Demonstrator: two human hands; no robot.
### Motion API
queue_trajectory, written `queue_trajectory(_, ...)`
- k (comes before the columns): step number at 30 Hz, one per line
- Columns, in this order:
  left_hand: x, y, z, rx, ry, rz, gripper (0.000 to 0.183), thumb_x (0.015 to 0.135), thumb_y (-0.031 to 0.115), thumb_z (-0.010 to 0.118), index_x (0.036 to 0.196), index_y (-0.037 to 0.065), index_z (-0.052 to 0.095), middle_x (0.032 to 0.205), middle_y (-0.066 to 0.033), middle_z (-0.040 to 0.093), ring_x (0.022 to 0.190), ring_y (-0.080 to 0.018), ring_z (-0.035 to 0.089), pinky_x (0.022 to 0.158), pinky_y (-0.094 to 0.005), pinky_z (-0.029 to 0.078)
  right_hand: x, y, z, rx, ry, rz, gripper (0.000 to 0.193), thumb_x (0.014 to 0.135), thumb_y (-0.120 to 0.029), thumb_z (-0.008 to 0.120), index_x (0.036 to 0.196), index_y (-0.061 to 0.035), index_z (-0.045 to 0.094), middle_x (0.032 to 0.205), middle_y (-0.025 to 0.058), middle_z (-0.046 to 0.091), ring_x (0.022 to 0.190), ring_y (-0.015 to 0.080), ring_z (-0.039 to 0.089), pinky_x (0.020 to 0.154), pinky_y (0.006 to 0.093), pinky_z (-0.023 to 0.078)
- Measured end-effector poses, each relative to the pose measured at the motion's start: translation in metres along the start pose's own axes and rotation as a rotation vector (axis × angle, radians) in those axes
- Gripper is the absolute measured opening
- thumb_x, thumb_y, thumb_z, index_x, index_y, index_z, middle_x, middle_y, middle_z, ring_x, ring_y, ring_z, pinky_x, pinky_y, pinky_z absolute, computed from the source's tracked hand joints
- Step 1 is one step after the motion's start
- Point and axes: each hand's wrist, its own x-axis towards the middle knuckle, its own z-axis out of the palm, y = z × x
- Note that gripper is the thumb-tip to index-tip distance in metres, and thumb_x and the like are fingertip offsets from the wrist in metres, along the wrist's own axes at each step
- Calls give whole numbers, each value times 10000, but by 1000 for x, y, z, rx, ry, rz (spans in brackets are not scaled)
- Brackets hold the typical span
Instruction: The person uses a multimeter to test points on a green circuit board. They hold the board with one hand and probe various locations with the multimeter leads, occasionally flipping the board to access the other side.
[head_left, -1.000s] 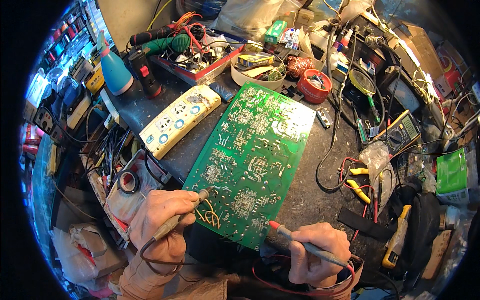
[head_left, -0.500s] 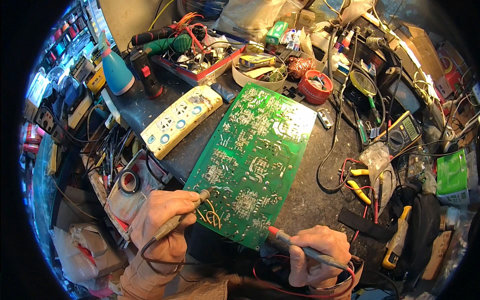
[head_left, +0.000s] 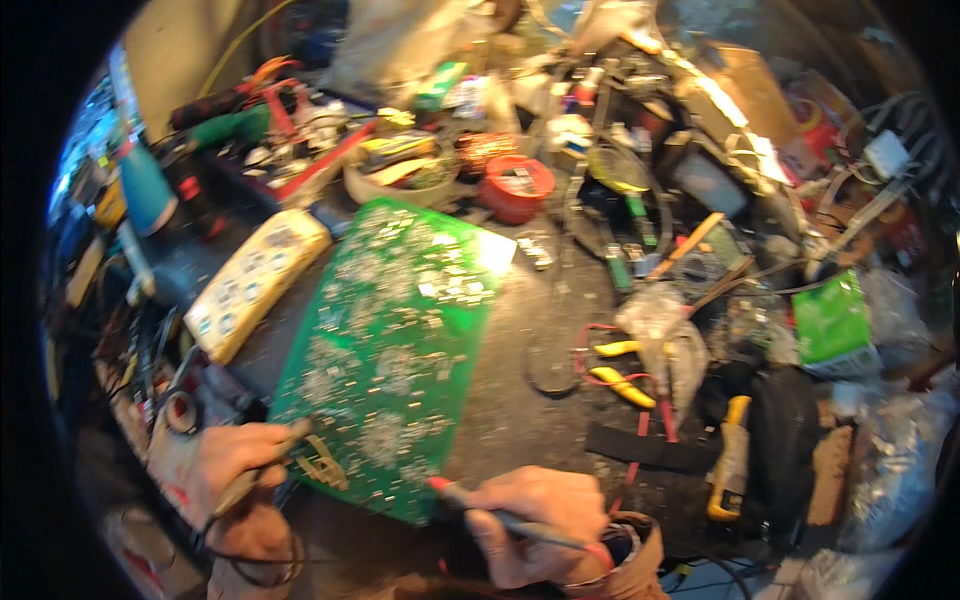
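Observation:
A large green circuit board (head_left: 385,330) lies on the dark workbench, covered in solder joints and tracks. My left hand (head_left: 235,470) is closed around a greyish test probe (head_left: 240,487), its tip over the board's lower left edge beside a few tan wires (head_left: 325,465). In my right hand (head_left: 545,510) is a red-tipped test probe (head_left: 515,525), pointing at the board's lower right corner. Blur hides whether either tip touches the board.
Left of the board lies a cream power strip (head_left: 260,280). Behind stand a round tray (head_left: 400,185) and a red tub (head_left: 517,188). To the right are yellow-handled pliers (head_left: 622,385), a black strap (head_left: 650,448), a yellow cutter knife (head_left: 732,460) and a green box (head_left: 835,325).
The whole view has swung, so the board, bench and both hands appear farther left, and the picture is now blurred. Both hands keep their probes near the same board areas.

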Motion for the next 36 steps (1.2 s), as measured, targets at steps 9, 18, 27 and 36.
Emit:
queue_trajectory(9,-7,-6,-5,-31,-31,-7,271,1015,241,749,1081,-6,660,978,-167,708,858,-259,687,678,-306,579,5,-2,2,82,93,-72,54,947,-29,748,921,12,723,748,124,714,575,250,679,533,317,524)
queue_trajectory(18,0,0,0,-36,-6,-3,221,993,196,767,1049,4,671,938,-167,735,841,-281,711,707,-330,574,4,-1,-1,37,32,-22,63,913,-69,780,906,-25,735,750,96,735,595,227,715,533,309,548)
queue_trajectory(27,8,9,-7,89,-91,13,182,958,114,805,1054,22,681,959,-148,783,880,-280,775,780,-351,605,1,-7,4,-12,44,18,115,921,-101,752,914,-5,691,718,110,721,576,196,690,542,290,541)
queue_trajectory(36,11,10,-6,79,-91,21,221,987,184,790,1059,5,683,944,-160,778,868,-285,765,773,-353,598,-1,-8,4,-10,39,33,138,931,-105,746,942,4,661,727,109,721,588,183,678,558,280,539)
